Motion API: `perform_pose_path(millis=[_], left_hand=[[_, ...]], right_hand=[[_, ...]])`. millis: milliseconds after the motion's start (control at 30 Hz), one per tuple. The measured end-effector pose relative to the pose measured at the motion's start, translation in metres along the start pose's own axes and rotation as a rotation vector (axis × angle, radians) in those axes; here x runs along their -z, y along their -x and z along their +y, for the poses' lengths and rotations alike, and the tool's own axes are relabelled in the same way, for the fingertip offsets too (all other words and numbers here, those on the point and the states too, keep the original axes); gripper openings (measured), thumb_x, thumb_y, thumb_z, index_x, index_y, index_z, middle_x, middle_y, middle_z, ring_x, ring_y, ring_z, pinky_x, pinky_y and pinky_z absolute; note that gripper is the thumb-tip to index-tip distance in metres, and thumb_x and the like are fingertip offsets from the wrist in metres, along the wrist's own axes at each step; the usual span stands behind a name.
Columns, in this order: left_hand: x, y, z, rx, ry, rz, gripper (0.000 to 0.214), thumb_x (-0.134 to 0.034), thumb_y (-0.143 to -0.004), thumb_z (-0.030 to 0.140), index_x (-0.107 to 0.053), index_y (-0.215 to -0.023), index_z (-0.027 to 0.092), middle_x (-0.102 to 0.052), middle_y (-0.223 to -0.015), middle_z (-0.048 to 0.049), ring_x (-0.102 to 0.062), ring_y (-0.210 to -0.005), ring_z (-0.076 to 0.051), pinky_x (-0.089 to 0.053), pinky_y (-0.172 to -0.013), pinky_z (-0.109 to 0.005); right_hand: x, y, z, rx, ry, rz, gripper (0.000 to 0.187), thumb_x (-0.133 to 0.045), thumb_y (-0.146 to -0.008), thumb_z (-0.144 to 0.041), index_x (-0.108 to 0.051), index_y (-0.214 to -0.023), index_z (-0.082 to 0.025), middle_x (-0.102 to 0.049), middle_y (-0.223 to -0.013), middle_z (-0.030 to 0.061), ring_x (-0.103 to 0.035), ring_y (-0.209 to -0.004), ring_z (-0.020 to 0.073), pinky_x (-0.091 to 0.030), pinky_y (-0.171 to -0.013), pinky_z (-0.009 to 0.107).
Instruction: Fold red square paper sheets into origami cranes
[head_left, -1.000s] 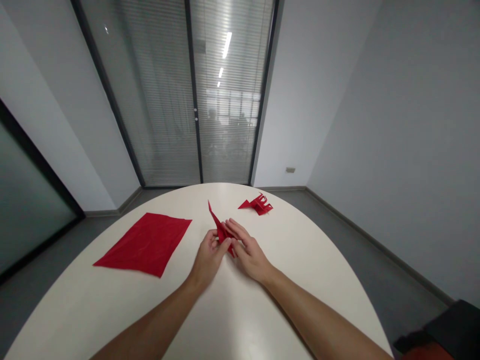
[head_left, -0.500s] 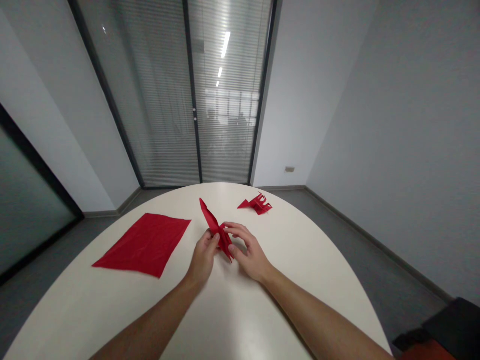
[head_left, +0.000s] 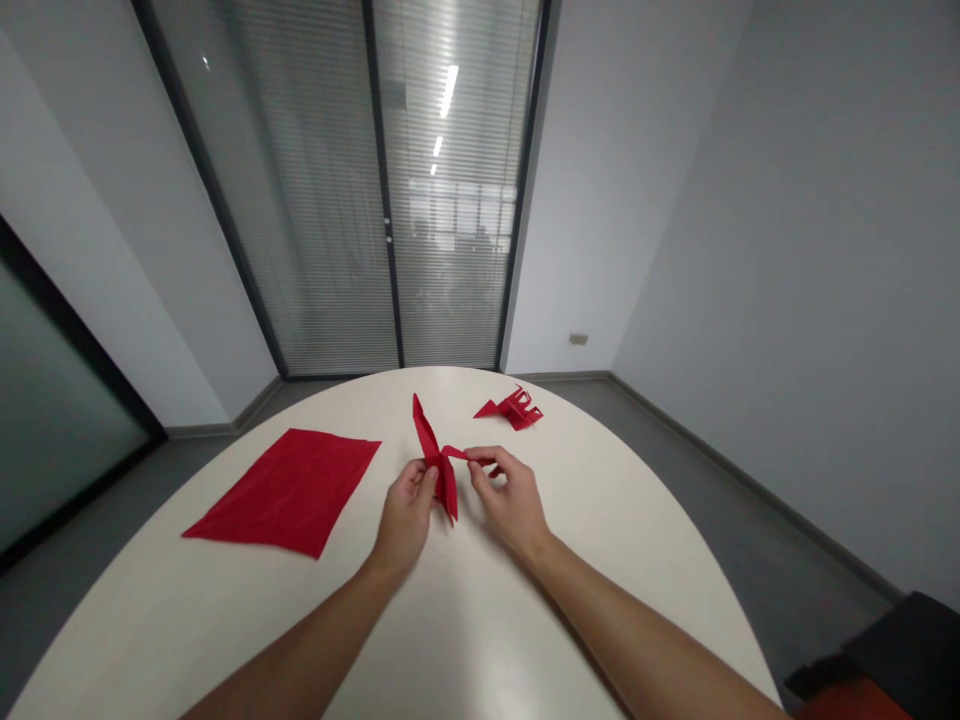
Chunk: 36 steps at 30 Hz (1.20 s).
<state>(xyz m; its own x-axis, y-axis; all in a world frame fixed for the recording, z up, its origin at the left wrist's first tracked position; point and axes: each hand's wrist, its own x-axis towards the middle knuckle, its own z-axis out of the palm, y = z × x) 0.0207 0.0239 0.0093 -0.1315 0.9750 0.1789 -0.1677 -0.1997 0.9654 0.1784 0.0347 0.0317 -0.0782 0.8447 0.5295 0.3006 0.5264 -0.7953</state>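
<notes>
A folded red paper piece (head_left: 448, 488) with long pointed flaps is held between my two hands above the white table. My left hand (head_left: 409, 500) is closed on its left side, thumb in front. One narrow flap points up and away from me. My right hand (head_left: 510, 495) pinches the tip of another thin flap that stretches out to the right. The lower points of the piece hang down between the hands. Some folds near my left fingers are hidden.
On the left of the round white table (head_left: 465, 640) lies a flat red sheet (head_left: 289, 490) with creases. Toward the far edge rests a red folded and cut paper figure (head_left: 516, 408). A black and orange object (head_left: 892, 650) stands at the lower right, off the table.
My right hand has moved from the piece's lower right side to a thin flap, now pulled out to the right. The folded piece has turned more upright; my left hand keeps its hold.
</notes>
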Motion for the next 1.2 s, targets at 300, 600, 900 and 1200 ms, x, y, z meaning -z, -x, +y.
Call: perform_pose_path(millis=[300,600,900,1200], left_hand=[[-0.007,0.007,0.008,0.002,-0.157,-0.155,0.032,-0.063,-0.084,0.043,-0.069,-0.1,0.016,-0.075,-0.091,-0.0078,-0.069,-0.083,-0.022,-0.054,-0.076,-0.031],[-0.006,0.006,0.009,-0.016,-0.103,-0.165,0.032,-0.064,-0.084,0.045,-0.067,-0.098,0.016,-0.075,-0.098,-0.0096,-0.071,-0.088,-0.023,-0.055,-0.081,-0.033],[-0.004,0.004,0.006,-0.013,-0.06,-0.105,0.029,-0.064,-0.085,0.043,-0.063,-0.097,0.016,-0.074,-0.1,-0.0114,-0.071,-0.09,-0.023,-0.055,-0.084,-0.034],[-0.007,0.008,0.007,-0.002,-0.063,-0.109,0.033,-0.07,-0.081,0.044,-0.06,-0.097,0.016,-0.074,-0.097,-0.0092,-0.071,-0.084,-0.02,-0.055,-0.075,-0.03]], right_hand=[[-0.003,-0.008,-0.001,-0.117,-0.515,0.255,0.076,-0.079,-0.077,-0.027,-0.034,-0.137,-0.036,-0.049,-0.14,0.0081,-0.068,-0.087,0.0149,-0.057,-0.075,0.031],[-0.01,-0.003,0.003,-0.211,-0.461,-0.045,0.028,-0.072,-0.084,-0.037,-0.062,-0.105,-0.022,-0.068,-0.103,0.0063,-0.066,-0.09,0.019,-0.054,-0.082,0.034],[-0.013,-0.002,0.007,-0.237,-0.567,-0.07,0.03,-0.081,-0.075,-0.035,-0.061,-0.092,-0.022,-0.061,-0.075,-0.0031,-0.055,-0.064,0.0115,-0.047,-0.062,0.025],[-0.01,-0.003,0.007,-0.193,-0.45,-0.064,0.024,-0.067,-0.087,-0.042,-0.064,-0.098,-0.021,-0.071,-0.089,0.004,-0.066,-0.081,0.0189,-0.052,-0.076,0.033]])
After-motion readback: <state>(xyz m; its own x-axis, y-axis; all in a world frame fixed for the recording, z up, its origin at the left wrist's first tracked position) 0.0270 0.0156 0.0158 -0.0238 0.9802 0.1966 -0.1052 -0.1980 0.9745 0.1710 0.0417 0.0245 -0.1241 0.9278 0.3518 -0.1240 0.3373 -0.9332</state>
